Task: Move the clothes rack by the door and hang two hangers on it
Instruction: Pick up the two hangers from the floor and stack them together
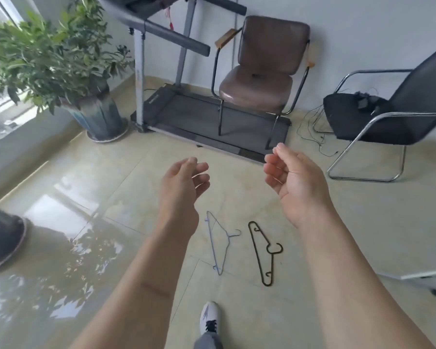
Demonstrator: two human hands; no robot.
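Two hangers lie flat on the tiled floor just ahead of my foot. The light blue wire hanger [218, 244] is on the left and the black plastic hanger [263, 253] lies beside it on the right, a small gap between them. My left hand [184, 187] hovers above and left of the blue hanger, fingers loosely curled and apart, holding nothing. Above and right of the black hanger, my right hand [292, 182] is raised with its palm turned inward, also empty. No clothes rack or door is in view.
A treadmill [212, 122] stands against the back wall with a brown padded chair [259, 79] on its belt. A black mesh chair [388, 117] is at the right, loose cables beside it. A large potted plant [61, 71] stands at the left. My white shoe [210, 317] is below.
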